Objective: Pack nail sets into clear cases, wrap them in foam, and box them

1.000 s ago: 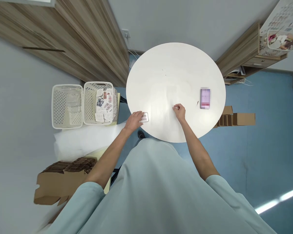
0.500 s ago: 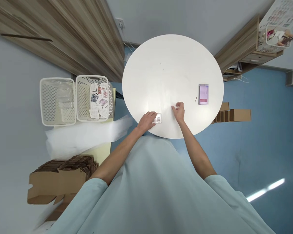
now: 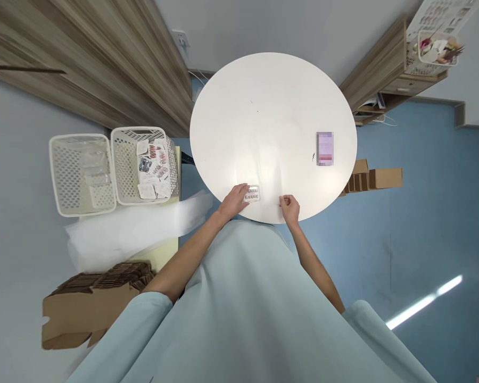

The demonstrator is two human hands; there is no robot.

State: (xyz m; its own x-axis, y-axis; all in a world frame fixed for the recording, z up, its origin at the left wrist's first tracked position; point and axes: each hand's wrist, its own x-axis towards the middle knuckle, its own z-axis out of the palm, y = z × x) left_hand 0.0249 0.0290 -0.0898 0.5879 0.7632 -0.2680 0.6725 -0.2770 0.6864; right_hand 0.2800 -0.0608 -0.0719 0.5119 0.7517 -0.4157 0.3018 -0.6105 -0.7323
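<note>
A small clear plastic case (image 3: 254, 193) lies flat near the close edge of the white round table (image 3: 271, 117). Rows of small pinkish pieces that look like false nails show inside it. My left hand (image 3: 234, 200) grips the case's left side, fingers on the far corner and thumb at the near one. To the right of the case, my right hand (image 3: 290, 208) is above the table's near edge with its fingers curled in and pinched together. Whatever may be between those fingertips is too small to make out.
A pixelated purple box-like item (image 3: 325, 149) lies at the table's right. On the left stand two white baskets (image 3: 114, 170), one with nail packs, beside white sheeting (image 3: 135, 229) and flattened cardboard boxes (image 3: 83, 314). More cardboard boxes (image 3: 385, 178) are at right.
My right hand has drawn back toward the table's near edge and its fingers have closed into a pinch. My left hand stays on the case, whose rows now show more clearly.
</note>
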